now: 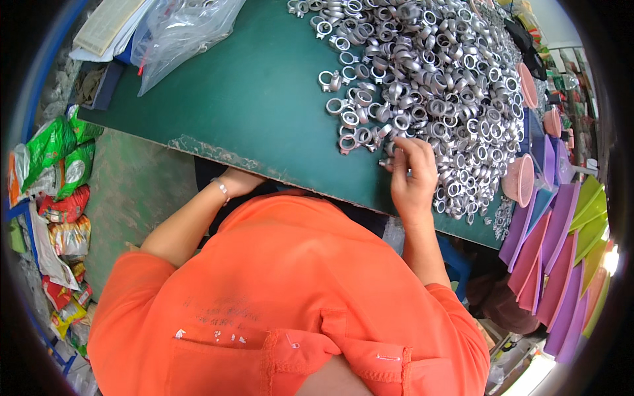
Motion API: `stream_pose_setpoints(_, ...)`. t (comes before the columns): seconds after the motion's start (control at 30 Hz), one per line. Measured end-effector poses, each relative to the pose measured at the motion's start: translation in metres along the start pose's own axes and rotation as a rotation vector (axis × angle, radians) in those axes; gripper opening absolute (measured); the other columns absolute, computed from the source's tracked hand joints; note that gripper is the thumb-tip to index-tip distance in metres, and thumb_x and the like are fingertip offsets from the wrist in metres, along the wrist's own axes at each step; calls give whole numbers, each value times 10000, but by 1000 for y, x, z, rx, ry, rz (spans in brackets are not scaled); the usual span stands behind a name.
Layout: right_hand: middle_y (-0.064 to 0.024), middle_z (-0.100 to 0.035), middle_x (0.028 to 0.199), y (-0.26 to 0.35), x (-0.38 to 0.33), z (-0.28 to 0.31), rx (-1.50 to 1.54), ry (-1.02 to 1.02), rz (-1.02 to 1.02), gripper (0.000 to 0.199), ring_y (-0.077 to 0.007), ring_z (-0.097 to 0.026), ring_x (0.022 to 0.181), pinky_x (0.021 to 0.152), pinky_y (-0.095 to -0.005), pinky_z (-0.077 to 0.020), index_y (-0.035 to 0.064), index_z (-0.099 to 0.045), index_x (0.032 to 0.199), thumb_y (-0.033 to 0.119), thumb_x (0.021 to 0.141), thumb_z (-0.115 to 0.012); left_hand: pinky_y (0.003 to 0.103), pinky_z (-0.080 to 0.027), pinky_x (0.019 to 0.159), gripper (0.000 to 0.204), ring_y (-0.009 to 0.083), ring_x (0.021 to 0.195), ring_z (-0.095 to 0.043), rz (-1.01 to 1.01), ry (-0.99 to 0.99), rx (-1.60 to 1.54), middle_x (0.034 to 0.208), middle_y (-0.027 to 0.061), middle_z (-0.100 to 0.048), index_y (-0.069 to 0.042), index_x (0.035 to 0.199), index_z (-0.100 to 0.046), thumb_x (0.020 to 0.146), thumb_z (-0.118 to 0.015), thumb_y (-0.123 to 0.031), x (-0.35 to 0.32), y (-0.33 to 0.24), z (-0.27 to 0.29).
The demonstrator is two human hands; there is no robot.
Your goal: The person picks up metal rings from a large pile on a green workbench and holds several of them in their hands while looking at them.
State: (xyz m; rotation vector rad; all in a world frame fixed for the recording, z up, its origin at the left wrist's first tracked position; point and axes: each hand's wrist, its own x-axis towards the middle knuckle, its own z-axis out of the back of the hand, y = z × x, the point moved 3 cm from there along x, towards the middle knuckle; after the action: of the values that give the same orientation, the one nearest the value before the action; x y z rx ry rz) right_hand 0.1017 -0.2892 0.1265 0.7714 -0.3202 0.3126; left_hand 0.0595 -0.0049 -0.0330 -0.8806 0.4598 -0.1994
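Metal rings: heaped on the green table.
Right hand: held half curled at their edge; any grip cannot be told.
Left hand: partly hidden by the table; openness cannot be told.

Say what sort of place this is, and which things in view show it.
Probably a small-parts workshop: a large heap of grey metal rings lies on a green table, with coloured plastic bins at the right.
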Motion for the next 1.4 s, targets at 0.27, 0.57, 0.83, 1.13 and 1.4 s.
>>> stream_pose_setpoints(0.27,-123,-527,902,-3,21,-16,-190,72,113,231,-304,-528,831,708,-383,-446,41,-567,973,3,751,-619,348,-474,638,112,287,725,-587,-439,65,64,802,121,-591,-11,873,-609,761,-604,-16,-24,-145,76)
stream_pose_setpoints(0.57,-99,-514,885,2,10,4,-203,239,76,240,-295,-494,798,683,-388,-410,54,-565,891,73,690,-694,346,-459,685,160,273,790,-533,-701,-175,351,848,85,-502,-35,793,-577,669,-654,32,48,-177,54)
stream_pose_setpoints(0.83,-80,-509,825,-6,2,3,-24,175,35,188,-257,-503,767,650,-338,-412,47,-624,775,89,644,-752,295,-459,724,133,205,852,-544,-577,-152,-66,942,74,-537,-27,836,-593,729,-657,19,40,-172,56)
stream_pose_setpoints(1.13,-151,-646,895,-7,-14,-12,1323,146,-660,164,-155,-627,719,619,-239,-517,-20,-564,990,39,844,-611,261,-506,756,183,159,874,-581,-25,309,-1372,1022,101,-573,-17,1028,-552,870,-592,-102,28,-160,39)
stream_pose_setpoints(1.4,-198,-636,890,-8,-19,-18,1702,255,-850,199,-171,-623,645,508,-248,-543,-27,-543,1036,31,848,-571,256,-510,690,320,147,801,-576,86,450,-1581,931,68,-579,-13,1189,-489,896,-553,-125,28,-159,32)
